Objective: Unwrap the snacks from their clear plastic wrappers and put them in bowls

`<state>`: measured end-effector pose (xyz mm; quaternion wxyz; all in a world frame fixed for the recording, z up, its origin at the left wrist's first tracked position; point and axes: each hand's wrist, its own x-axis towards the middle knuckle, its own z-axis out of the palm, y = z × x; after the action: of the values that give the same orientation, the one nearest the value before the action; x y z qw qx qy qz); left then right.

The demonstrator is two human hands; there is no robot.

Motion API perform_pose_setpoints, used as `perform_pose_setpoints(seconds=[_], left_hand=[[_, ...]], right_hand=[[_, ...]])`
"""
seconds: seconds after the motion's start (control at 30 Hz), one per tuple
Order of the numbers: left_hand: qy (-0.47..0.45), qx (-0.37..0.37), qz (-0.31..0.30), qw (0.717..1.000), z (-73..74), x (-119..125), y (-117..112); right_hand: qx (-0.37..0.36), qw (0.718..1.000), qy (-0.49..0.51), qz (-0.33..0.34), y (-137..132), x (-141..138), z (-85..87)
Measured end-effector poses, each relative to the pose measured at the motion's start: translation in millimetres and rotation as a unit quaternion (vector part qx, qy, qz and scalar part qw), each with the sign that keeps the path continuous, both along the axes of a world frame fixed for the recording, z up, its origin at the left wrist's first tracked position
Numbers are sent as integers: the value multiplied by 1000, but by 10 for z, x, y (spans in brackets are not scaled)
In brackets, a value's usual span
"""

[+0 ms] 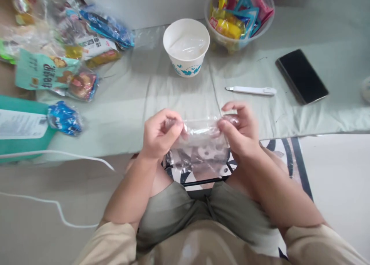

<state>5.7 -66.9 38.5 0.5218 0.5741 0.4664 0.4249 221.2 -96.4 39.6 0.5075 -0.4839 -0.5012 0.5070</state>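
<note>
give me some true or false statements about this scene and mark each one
1. The left hand and right hand both pinch the top edge of a clear plastic bag. True.
2. The black phone lies left of the paper cup. False: it lies to the cup's right.
3. The paper cup stands upright. True.
4. The clear bowl is empty. False: it is filled with colourful packets.
5. The left hand holds the white cutter. False: the cutter lies untouched on the cloth, between cup and phone.
</note>
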Motion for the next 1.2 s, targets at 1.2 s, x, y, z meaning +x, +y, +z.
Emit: perform_pose_setpoints(seconds=[1.2], left_hand=[[-26, -22, -48, 998, -170, -46, 334]], right_hand=[[-59, 998, 28, 0, 215, 157, -161]])
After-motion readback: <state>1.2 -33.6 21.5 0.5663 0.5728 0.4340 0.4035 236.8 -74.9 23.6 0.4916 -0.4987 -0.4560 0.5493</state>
